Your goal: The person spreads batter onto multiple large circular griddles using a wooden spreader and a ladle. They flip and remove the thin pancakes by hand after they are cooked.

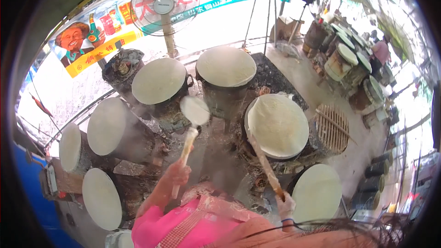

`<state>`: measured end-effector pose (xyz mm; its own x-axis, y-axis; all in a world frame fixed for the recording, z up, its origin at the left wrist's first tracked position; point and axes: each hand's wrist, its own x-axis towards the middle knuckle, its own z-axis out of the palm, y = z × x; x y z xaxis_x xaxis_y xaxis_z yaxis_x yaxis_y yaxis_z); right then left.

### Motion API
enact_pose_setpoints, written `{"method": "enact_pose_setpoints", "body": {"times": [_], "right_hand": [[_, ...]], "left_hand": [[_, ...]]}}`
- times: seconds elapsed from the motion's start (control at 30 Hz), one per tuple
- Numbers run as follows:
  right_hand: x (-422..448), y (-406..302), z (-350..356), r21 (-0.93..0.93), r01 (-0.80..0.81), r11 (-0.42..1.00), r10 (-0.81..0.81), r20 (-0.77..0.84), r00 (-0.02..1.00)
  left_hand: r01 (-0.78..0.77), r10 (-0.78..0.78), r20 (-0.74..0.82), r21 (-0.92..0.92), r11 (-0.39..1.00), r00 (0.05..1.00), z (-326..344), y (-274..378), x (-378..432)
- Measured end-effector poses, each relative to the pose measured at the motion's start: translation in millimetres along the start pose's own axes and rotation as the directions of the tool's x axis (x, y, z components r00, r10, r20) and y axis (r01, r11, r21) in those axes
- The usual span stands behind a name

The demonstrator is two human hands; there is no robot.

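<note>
My left hand grips the pale, batter-smeared handle of a round-headed ladle. The ladle's head is whitish and slightly blurred, held up between the round griddles. In my right hand is a long flat wooden stick, smeared with batter. Its far end meets the left edge of a pale flatbread sheet, which covers a round griddle ahead on the right and has a wrinkled upper edge. Just beside my right hand lies another griddle with a smooth pale sheet.
More sheet-covered griddles on drum-like stoves curve around me. Beyond them stand a fan and tripod legs. A slatted wooden rack lies right. A person is near stoves at the far right. Haze blurs parts.
</note>
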<state>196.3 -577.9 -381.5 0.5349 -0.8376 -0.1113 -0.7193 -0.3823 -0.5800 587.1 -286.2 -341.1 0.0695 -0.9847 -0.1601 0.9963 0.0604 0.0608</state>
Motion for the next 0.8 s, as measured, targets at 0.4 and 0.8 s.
{"method": "enact_pose_setpoints", "body": {"times": [0.4,0.8], "right_hand": [[22.4,-108.9,126.6,0.032,-0.079,0.996,0.069,0.241,0.968],[247.9,-244.2,306.4,-0.441,0.746,0.498,-0.111,0.821,0.56]], "left_hand": [[0.025,-0.217,-0.438,-0.402,0.915,0.872,-55.2,54.2,-39.5],[0.317,0.073,-0.849,0.274,0.908,0.523,-90.4,59.3,-126.6]]}}
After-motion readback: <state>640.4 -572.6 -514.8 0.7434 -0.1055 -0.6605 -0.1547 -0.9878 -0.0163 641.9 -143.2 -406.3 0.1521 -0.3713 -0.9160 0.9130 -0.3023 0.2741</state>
